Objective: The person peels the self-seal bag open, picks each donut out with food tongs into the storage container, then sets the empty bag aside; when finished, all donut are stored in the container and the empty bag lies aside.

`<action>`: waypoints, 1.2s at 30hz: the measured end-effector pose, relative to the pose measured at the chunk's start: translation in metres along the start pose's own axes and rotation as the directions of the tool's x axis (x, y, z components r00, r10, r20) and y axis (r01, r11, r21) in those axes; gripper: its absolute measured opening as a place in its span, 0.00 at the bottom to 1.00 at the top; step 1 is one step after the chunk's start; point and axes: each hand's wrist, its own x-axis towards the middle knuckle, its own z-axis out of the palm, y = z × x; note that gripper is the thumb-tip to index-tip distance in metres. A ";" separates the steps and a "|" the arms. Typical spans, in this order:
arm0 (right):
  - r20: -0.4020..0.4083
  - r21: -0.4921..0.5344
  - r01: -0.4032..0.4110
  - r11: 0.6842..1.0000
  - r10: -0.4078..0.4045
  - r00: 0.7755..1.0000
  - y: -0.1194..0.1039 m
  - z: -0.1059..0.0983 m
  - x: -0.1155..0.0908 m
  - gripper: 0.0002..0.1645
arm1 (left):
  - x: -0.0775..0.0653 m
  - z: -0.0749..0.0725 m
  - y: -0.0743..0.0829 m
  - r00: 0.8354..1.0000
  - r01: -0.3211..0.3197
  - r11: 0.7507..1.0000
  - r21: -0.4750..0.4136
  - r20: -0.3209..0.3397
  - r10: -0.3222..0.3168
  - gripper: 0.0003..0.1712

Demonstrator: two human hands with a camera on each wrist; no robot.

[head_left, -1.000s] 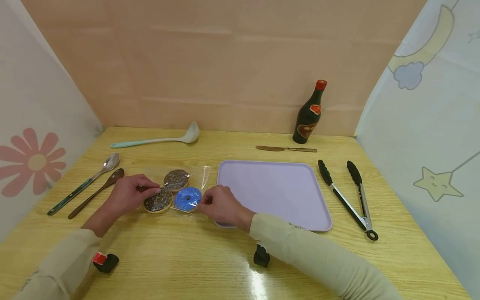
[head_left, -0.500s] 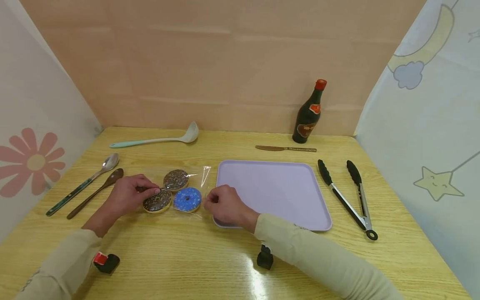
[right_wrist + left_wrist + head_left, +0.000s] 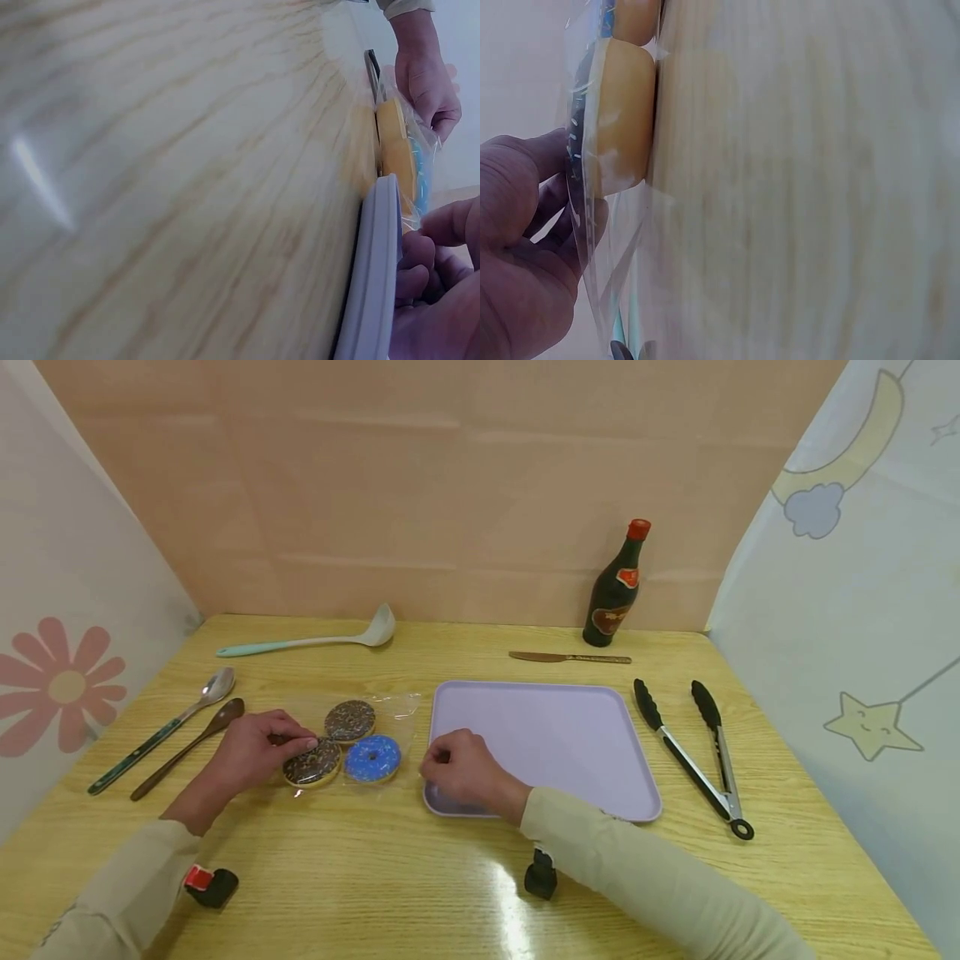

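A clear plastic bag (image 3: 406,727) lies on the table with two dark sprinkled donuts (image 3: 350,721) and a blue one (image 3: 372,759) inside. At the bag's left side my left hand (image 3: 255,750) pinches the film, thumb close over the nearer dark donut. The left wrist view has that donut (image 3: 622,112) side-on behind the film, beside my fingers (image 3: 551,154). My right hand (image 3: 465,768), fingers curled and thumb against forefinger, is just right of the blue donut, over the tray's near-left corner. In the right wrist view its fingertips meet the bag's edge, past the tray rim (image 3: 375,262).
A lilac tray (image 3: 555,735) sits right of the bag, with open tongs (image 3: 708,768) beyond. Behind are a knife (image 3: 570,657), a dark red-capped bottle (image 3: 615,589) and a ladle (image 3: 322,639). A green-handled spoon (image 3: 168,727) and a wooden spoon (image 3: 187,747) lie left.
My right hand has moved right, away from the blue donut and over the tray's corner. Taut glare lines on the bag's right side have faded. The left hand has stayed on the bag.
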 end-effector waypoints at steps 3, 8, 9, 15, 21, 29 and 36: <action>0.000 0.002 -0.019 1.000 0.019 1.000 0.001 -0.001 -0.001 0.09 | 0.000 0.000 0.000 1.000 -0.002 1.000 -0.007 0.002 0.002 0.03; 0.005 0.005 -0.045 0.999 0.045 0.999 0.001 -0.003 -0.002 0.08 | 0.000 0.001 -0.001 1.000 -0.005 1.000 -0.009 0.000 0.005 0.03; 0.005 0.006 -0.046 0.999 0.046 0.999 0.000 -0.004 -0.002 0.08 | 0.000 0.001 -0.001 1.000 -0.008 1.000 -0.010 -0.001 0.008 0.03; 0.010 -0.002 -0.071 0.997 0.071 0.997 0.000 -0.008 0.005 0.09 | -0.001 0.000 0.000 1.000 -0.008 1.000 -0.014 -0.002 0.008 0.03; 0.008 -0.005 -0.074 0.997 0.074 0.997 -0.003 -0.008 0.020 0.09 | -0.002 0.000 0.000 1.000 0.002 1.000 -0.016 0.011 -0.002 0.02; 0.033 0.012 -0.101 0.995 0.101 0.994 -0.008 0.001 0.037 0.10 | -0.002 0.000 -0.003 1.000 0.000 0.999 -0.042 0.003 0.001 0.03; 0.032 0.001 -0.101 0.995 0.101 0.994 -0.008 0.003 0.039 0.09 | -0.002 0.002 -0.004 1.000 0.004 0.999 -0.042 0.002 -0.004 0.02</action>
